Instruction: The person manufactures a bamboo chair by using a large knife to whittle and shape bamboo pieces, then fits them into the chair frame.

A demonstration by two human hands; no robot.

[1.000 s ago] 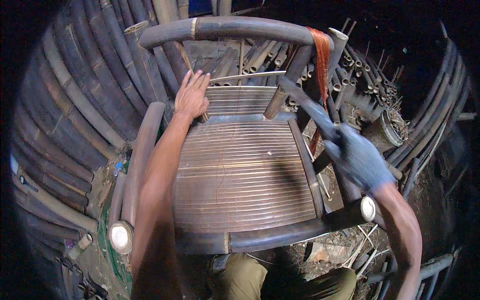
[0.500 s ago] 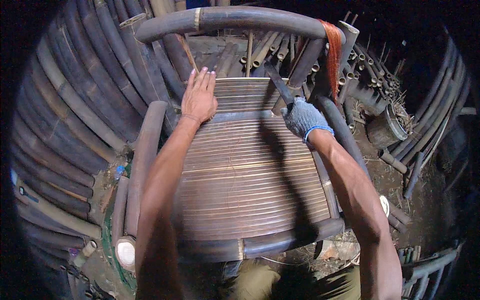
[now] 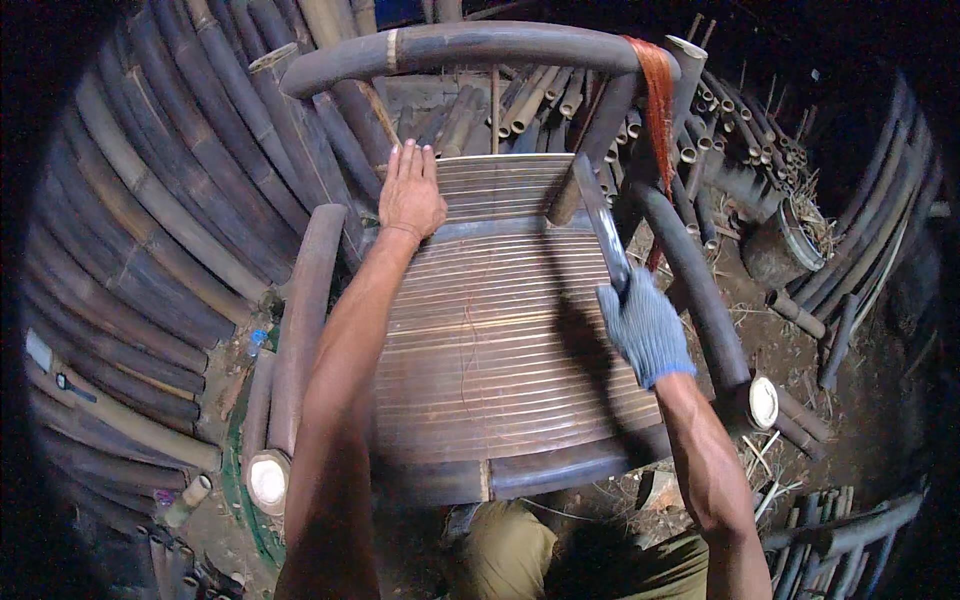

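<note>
A dark bamboo chair [image 3: 690, 270] with a slatted seat [image 3: 480, 350] stands in front of me. My left hand [image 3: 411, 195] is bare and lies flat, fingers stretched out, on the left end of the slatted strip [image 3: 500, 185] behind the seat. In my right hand [image 3: 645, 325], which wears a grey knitted glove, I grip a long flat-bladed knife [image 3: 602, 225]. Its blade points up and away, above the right side of the seat. The glove covers most of the handle. Orange-red strands [image 3: 655, 110] hang from the right end of the curved top rail [image 3: 480, 45].
Long dark bamboo poles [image 3: 150, 220] lean along the left. Behind the chair lie cut bamboo lengths [image 3: 535, 100], with more piled at the back right. A bucket of shavings [image 3: 785, 245] stands at the right. Lower right is a bamboo frame [image 3: 850, 530].
My right hand has drawn the knife back toward me and a little right, and the blade now stands steeper. The left hand stays flat on the slats. The view has shifted slightly.
</note>
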